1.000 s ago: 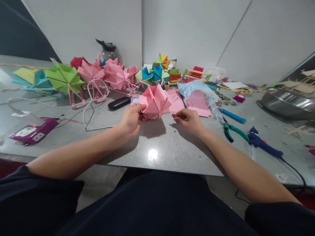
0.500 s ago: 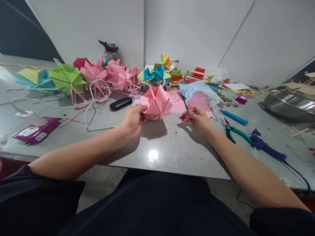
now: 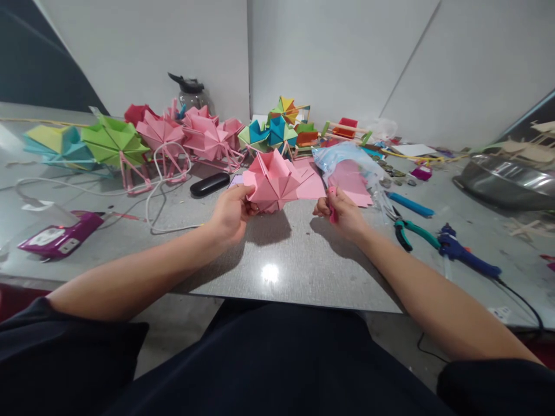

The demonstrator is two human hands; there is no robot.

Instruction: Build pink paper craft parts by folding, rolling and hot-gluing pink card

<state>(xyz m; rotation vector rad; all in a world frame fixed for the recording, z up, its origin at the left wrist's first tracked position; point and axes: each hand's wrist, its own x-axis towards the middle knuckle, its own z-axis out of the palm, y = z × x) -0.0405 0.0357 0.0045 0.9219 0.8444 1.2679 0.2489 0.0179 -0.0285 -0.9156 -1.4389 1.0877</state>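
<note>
My left hand (image 3: 230,212) grips the lower left edge of a pink folded-paper wheel (image 3: 272,179), held just above the grey table (image 3: 277,254). To the right of the wheel, my right hand (image 3: 342,209) is closed around a small pink stick (image 3: 332,203) that stands nearly upright between thumb and fingers. The two hands are apart, with a gap of bare table between them. Flat pink paper sheets (image 3: 351,180) lie just behind my right hand, partly under a clear plastic bag (image 3: 342,157).
Several finished paper wheels, green (image 3: 113,138) and pink (image 3: 208,137), stand at the back. A black case (image 3: 210,184), a white cable (image 3: 156,199) and a purple box (image 3: 60,236) lie left. Teal pliers (image 3: 410,231), a blue glue gun (image 3: 466,257) and a metal bowl (image 3: 507,182) lie right.
My right hand lifted the pink stick off the table, swung it toward the paper sheets, then turned it upright in a closed grip. My left hand kept the wheel nearly still.
</note>
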